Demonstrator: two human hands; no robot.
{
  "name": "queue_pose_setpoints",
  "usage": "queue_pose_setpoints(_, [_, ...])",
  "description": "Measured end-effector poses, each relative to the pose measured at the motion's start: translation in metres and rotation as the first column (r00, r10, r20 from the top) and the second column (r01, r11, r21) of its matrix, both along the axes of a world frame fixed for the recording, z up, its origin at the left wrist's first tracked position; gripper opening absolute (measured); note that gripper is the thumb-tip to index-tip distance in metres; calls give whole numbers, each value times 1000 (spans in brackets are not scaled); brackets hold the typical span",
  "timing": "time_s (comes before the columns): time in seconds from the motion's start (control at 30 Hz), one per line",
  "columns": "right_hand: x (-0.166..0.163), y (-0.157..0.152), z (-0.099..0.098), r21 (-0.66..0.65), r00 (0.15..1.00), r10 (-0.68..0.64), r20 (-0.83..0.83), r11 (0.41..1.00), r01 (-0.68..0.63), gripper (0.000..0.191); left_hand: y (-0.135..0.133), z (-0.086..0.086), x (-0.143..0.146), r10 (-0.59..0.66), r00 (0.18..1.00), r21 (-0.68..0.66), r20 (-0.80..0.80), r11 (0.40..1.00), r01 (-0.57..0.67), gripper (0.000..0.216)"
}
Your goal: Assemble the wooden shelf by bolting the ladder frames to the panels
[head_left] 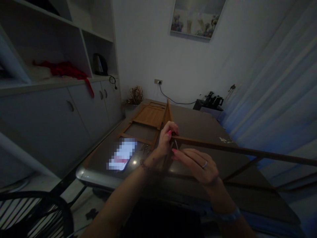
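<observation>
My left hand (167,137) is closed around the near end of a wooden frame (218,144), where its rail meets an upright wooden panel (167,114). Just below that corner, the fingertips of my right hand (198,163) pinch a thin metal rod (176,144) that looks like a hex key. Its upper end meets the underside of the rail; my fingers hide the exact contact. Small metal screws (145,148) lie loose on the table, left of my left wrist. Flat on the table behind them is another slatted wooden frame (148,117).
A lit phone (123,153) lies near the left edge of the dark table (198,120). The long frame reaches past the table's right side toward a curtain (279,86). A black chair (37,211) stands at lower left, with cabinets (49,122) beyond.
</observation>
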State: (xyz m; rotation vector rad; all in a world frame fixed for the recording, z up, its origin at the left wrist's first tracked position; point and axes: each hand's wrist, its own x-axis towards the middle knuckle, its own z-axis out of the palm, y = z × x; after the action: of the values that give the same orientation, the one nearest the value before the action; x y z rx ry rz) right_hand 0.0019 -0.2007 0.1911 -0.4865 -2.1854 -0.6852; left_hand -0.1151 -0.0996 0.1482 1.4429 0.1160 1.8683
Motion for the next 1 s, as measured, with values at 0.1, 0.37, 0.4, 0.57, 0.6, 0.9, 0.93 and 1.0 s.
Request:
queue_pose_setpoints(0.1, [3, 3, 3, 87, 997, -71, -42, 993, 74, 41, -1, 1, 0, -5, 1000, 0, -4, 1000, 5, 38])
queue_pose_setpoints(0.37, [-4, 0, -4, 143, 983, -181, -34, 972, 184, 39, 0, 0, 0, -24, 1000, -3, 16, 1000, 24, 37])
queue_pose_setpoints(0.4, [-7, -1, -5, 105, 987, -160, -26, 981, 162, 47, 0, 0, 0, -34, 999, -2, 13, 999, 34, 36])
queue_pose_setpoints(0.57, [-24, -6, -8, -188, 972, -96, -214, 981, 56, 51, 0, 0, -1, -34, 999, -52, -28, 998, 32, 42])
queue_pose_setpoints(0.6, [-26, -8, -8, -285, 955, -101, -280, 958, 17, 42, 0, 0, -1, -31, 999, -56, -24, 998, 30, 42])
queue_pose_setpoints(0.9, [-48, -18, -19, -631, 688, -219, -692, 645, -430, 17, -5, 1, 1, -8, 1000, -38, 24, 999, 9, 37])
queue_pose_setpoints(0.93, [-48, -17, -22, -607, 694, -214, -687, 694, -387, 18, -4, 0, 1, -3, 1000, -39, 22, 999, 4, 38])
queue_pose_setpoints(1.0, [-46, -15, -28, -501, 765, -172, -621, 837, -219, 23, -3, 0, 0, 3, 1000, -33, 15, 999, -3, 39])
